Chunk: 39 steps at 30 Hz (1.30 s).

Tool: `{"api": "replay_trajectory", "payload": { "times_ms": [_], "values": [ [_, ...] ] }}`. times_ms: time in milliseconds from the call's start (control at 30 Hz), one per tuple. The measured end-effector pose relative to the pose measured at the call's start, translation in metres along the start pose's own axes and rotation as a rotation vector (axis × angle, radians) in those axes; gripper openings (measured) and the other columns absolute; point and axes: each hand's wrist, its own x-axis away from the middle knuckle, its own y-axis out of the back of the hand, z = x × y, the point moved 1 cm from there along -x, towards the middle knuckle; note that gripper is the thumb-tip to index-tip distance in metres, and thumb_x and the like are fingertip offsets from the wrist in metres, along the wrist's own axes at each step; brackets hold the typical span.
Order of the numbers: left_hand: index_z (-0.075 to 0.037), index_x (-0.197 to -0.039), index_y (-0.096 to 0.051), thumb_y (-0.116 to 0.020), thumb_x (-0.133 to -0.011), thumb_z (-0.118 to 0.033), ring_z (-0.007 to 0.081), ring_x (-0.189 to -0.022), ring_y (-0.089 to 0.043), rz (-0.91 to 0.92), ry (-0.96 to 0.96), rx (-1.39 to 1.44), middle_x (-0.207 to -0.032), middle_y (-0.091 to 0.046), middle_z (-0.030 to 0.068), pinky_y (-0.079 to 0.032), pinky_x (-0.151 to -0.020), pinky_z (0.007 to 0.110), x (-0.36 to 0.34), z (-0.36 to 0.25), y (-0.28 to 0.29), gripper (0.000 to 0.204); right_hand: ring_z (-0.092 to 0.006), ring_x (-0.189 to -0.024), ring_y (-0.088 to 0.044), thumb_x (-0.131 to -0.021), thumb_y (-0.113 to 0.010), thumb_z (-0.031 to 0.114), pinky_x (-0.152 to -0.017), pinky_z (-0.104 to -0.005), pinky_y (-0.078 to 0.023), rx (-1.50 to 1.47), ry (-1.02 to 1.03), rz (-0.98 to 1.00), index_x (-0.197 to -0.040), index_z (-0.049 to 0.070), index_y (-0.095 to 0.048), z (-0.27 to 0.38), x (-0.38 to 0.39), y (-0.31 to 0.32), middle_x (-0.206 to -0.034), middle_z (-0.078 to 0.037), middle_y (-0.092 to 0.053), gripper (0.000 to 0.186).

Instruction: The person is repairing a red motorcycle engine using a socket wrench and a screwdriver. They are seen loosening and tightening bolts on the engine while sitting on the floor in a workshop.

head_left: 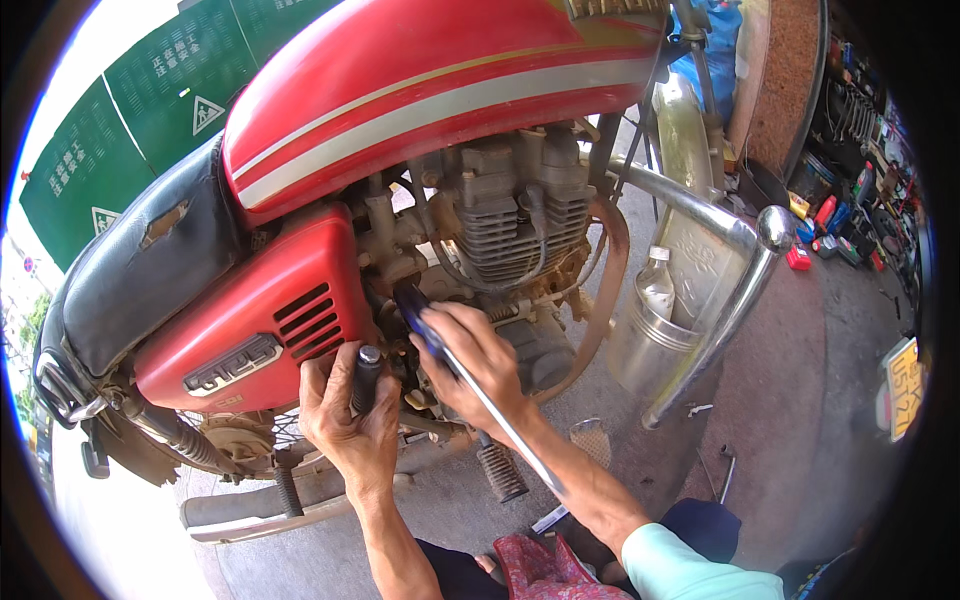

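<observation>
A red motorcycle (pixel 440 110) stands side-on before me, its bare finned engine (pixel 520 225) exposed. My left hand (pixel 350 415) rests by the lower corner of the red side cover (pixel 255 320). Its fingers close round a dark, upright handle (pixel 366 385) with a rounded metal cap; the lower end is hidden. Just right of it, my right hand (pixel 475 365) grips a long tool (pixel 512 432) with a dark blue end and a slim silver shaft. The blue end points into the gap behind the engine, and the shaft slants back over my right forearm.
At right, a chrome crash bar (pixel 725 330) sticks out beside a metal canister (pixel 650 345) holding a clear bottle (pixel 655 285). A footpeg (pixel 502 470) juts out below my right hand. Tools (pixel 840 225) lie heaped at far right. Green panels (pixel 130 140) stand behind the seat (pixel 150 255).
</observation>
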Motion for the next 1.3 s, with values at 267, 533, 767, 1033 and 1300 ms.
{"api": "replay_trajectory", "payload": {
  "times_ms": [267, 533, 767, 1033, 1300],
  "values": [
    [-0.003, -0.104, -0.068, -0.074, -0.063, -0.001, 0.0226, -0.073, -0.060, -0.020, -0.019, 0.013, -0.084, -0.057, 0.0090, -0.048, -0.067, 0.031, -0.001, 0.003, 0.000, 0.041, -0.0303, -0.089, -0.067, -0.079, -0.074, 0.005, -0.072, -0.0352, -0.058, 0.020, -0.076, 0.058, -0.110, -0.003, -0.058, -0.002, 0.007, -0.005, -0.103, -0.019, -0.063, 0.036],
    [-0.005, -0.106, -0.068, -0.073, -0.062, -0.003, 0.0255, -0.073, -0.059, -0.025, -0.044, -0.033, -0.084, -0.058, 0.0106, -0.048, -0.067, 0.032, -0.001, 0.004, 0.001, 0.044, -0.0325, -0.092, -0.067, -0.079, -0.074, 0.003, -0.075, -0.0375, -0.056, 0.040, 0.001, -0.010, -0.112, -0.004, -0.054, -0.003, 0.005, -0.005, -0.104, -0.021, -0.063, 0.039],
    [-0.005, -0.106, -0.068, -0.074, -0.062, -0.003, 0.0264, -0.072, -0.059, -0.032, -0.065, -0.049, -0.085, -0.057, 0.0109, -0.047, -0.066, 0.034, -0.001, 0.004, 0.002, 0.044, -0.0334, -0.092, -0.067, -0.075, -0.076, 0.001, -0.078, -0.0374, -0.057, 0.000, 0.003, -0.119, -0.112, -0.003, -0.056, -0.003, 0.006, -0.008, -0.105, -0.020, -0.064, 0.042],
    [-0.005, -0.104, -0.068, -0.072, -0.063, 0.000, 0.0244, -0.076, -0.062, -0.022, -0.022, 0.010, -0.088, -0.059, 0.0109, -0.049, -0.070, 0.032, -0.001, 0.005, 0.000, 0.041, -0.0351, -0.094, -0.066, -0.080, -0.073, 0.006, -0.079, -0.0382, -0.055, -0.061, -0.011, -0.231, -0.112, -0.004, -0.054, -0.010, 0.011, -0.009, -0.107, -0.023, -0.063, 0.039],
    [-0.005, -0.106, -0.067, -0.072, -0.065, 0.003, 0.0217, -0.075, -0.060, -0.018, -0.065, 0.002, -0.088, -0.058, 0.0094, -0.048, -0.069, 0.029, -0.001, 0.004, -0.002, 0.042, -0.0338, -0.085, -0.066, -0.082, -0.072, 0.007, -0.072, -0.0372, -0.055, 0.007, -0.173, 0.040, -0.108, -0.001, -0.052, -0.008, -0.002, -0.013, -0.099, -0.019, -0.064, 0.033]
  ]
}}
